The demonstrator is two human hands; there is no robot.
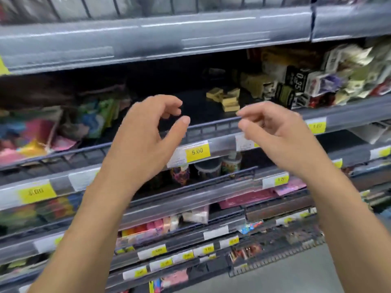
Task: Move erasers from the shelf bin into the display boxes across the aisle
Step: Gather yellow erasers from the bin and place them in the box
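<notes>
A few pale yellow erasers lie on the dark floor of a shelf bin behind its low wire front rail. My left hand is raised in front of the bin, left of the erasers, fingers loosely curled and holding nothing. My right hand hovers at the rail just below and right of the erasers, fingers relaxed and holding nothing. Neither hand touches an eraser. The display boxes are out of view.
Small packaged boxes are piled to the right of the erasers. Colourful packets fill the bin on the left. Yellow price tags line the shelf edges. Lower shelves hold more stationery. A grey shelf overhangs the bin.
</notes>
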